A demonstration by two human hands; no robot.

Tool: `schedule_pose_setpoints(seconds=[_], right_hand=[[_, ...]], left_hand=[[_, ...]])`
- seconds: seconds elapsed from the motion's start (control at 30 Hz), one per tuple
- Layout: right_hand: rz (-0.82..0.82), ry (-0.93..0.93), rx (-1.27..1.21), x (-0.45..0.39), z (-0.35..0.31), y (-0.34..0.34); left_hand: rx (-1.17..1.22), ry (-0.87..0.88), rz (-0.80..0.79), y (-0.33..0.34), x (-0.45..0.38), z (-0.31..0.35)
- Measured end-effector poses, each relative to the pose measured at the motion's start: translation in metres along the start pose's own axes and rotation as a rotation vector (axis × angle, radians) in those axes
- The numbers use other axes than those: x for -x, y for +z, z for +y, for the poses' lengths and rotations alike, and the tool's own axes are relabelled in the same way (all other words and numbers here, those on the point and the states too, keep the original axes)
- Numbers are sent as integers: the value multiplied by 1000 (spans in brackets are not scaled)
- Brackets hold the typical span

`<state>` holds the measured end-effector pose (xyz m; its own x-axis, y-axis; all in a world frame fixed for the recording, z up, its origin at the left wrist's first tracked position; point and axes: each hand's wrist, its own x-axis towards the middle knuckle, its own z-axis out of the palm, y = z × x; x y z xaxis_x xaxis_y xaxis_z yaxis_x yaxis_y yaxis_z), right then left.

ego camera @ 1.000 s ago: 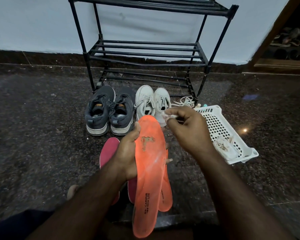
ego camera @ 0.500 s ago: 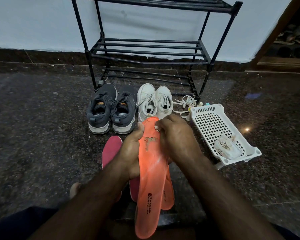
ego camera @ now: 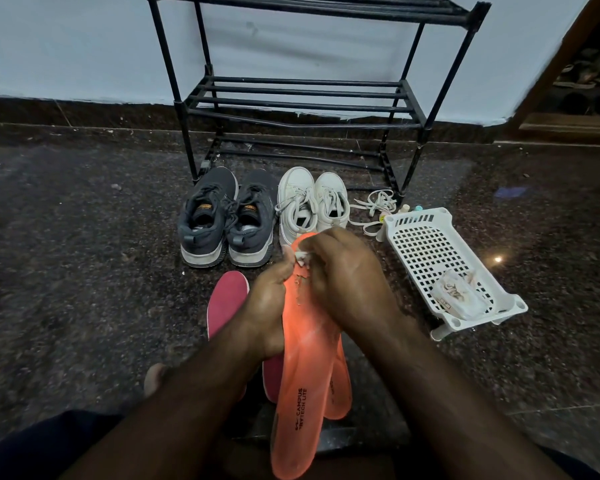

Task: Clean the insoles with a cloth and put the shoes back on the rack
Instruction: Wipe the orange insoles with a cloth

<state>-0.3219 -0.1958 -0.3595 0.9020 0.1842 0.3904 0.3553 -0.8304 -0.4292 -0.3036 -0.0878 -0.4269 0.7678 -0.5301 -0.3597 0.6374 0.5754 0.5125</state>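
Insole, the orange one [ego camera: 305, 355], is sitting up off the floor in the middle of the view, its toe end pointing toward the shoes. The left hand [ego camera: 267, 306] is gripping its left edge, thumb lying on the top face. The right hand [ego camera: 343, 278] is curling its fingers round a small white cloth [ego camera: 302, 259] and pressing it onto the toe end. A second orange insole [ego camera: 340, 386] is lying just beneath, with red insoles [ego camera: 227, 299] on the floor beside it. Grey shoes [ego camera: 227, 220] and white shoes [ego camera: 310, 206] are standing side by side in front of the black rack [ego camera: 302, 98]. To the right, a white basket [ego camera: 437, 258] is holding a crumpled packet [ego camera: 459, 296], loose laces [ego camera: 371, 207] lying near it.
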Motion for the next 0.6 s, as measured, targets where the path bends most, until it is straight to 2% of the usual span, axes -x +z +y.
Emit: schedule_pose_setpoints(seconds=[0.1, 0.17, 0.23, 0.33, 0.43, 0.5, 0.6], right_hand=[[-46, 18, 52, -2, 16, 5], [-4, 89, 95, -5, 22, 1], [55, 37, 17, -5, 18, 0], [-4, -54, -24, -1, 7, 8], [55, 0, -11, -7, 18, 6], [116, 111, -153, -11, 28, -6], [57, 316, -512, -11, 38, -18]], left_hand=[[63, 13, -13, 0, 18, -10], [51, 39, 7, 0, 16, -6], [42, 36, 5, 6, 14, -1], [75, 36, -26, 12, 14, -8], [29, 40, -92, 14, 17, -7], [18, 55, -107, 11, 18, -1], [70, 72, 1, -5, 14, 6]])
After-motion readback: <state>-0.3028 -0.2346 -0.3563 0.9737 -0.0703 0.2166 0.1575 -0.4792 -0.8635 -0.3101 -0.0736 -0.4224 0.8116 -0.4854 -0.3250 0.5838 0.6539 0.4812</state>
